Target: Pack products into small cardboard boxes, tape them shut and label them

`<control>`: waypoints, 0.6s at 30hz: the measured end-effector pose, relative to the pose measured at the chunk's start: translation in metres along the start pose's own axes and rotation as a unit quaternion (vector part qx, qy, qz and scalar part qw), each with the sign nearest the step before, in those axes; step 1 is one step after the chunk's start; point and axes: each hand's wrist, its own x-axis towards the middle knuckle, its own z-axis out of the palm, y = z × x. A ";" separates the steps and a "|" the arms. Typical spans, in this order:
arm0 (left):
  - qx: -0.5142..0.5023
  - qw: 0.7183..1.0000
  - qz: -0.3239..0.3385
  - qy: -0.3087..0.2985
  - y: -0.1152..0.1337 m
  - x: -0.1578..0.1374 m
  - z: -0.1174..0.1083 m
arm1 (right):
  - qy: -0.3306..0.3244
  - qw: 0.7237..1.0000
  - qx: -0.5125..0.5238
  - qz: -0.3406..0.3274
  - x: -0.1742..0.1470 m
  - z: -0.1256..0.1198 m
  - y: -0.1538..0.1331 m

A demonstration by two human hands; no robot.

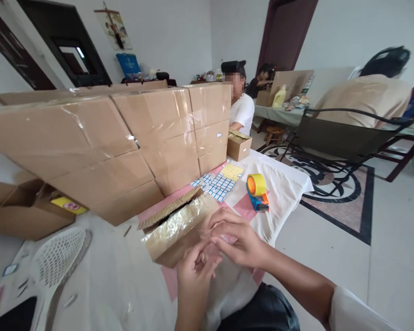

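Note:
My left hand (197, 266) and my right hand (239, 238) are close together in front of me, fingers pinched. Between them is a thin, see-through piece of film (212, 252); whether it is tape cannot be told. Just beyond my hands lies a small cardboard box (179, 234), with shiny tape along its upper side and a raised flap at its far edge. To the right of it, a yellow tape roll (256, 185) sits in a blue and orange tape dispenser (260, 202). Sheets of blue-edged labels (215, 185) are spread behind the box.
A wall of stacked cardboard boxes (152, 133) closes off the table's far left side. A small box (239, 145) stands at its right end. A white plastic racket (60, 257) lies at the left. Another person (244, 110) sits behind the stack; a chair (334, 138) stands at right.

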 end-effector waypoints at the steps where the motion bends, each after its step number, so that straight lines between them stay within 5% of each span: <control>1: -0.005 1.000 -0.018 0.010 0.001 -0.004 -0.001 | -0.002 1.000 0.010 0.000 0.001 0.003 -0.001; 7: 0.010 0.990 -0.047 0.132 0.000 -0.033 -0.024 | 0.024 0.992 0.120 0.021 0.020 0.015 -0.007; 10: 0.107 0.964 0.006 0.245 -0.006 -0.034 -0.051 | 0.016 0.984 0.171 0.055 0.047 0.010 -0.010; 13: 0.207 0.915 0.099 0.333 -0.006 -0.010 -0.081 | -0.062 0.966 0.233 0.095 0.077 0.009 -0.008; 15: 0.233 0.899 0.180 0.325 -0.003 0.019 -0.098 | -0.112 0.948 0.270 0.125 0.095 0.018 0.000; 18: 0.280 0.910 0.229 0.201 -0.004 0.061 -0.114 | -0.165 0.935 0.277 0.148 0.115 0.044 0.022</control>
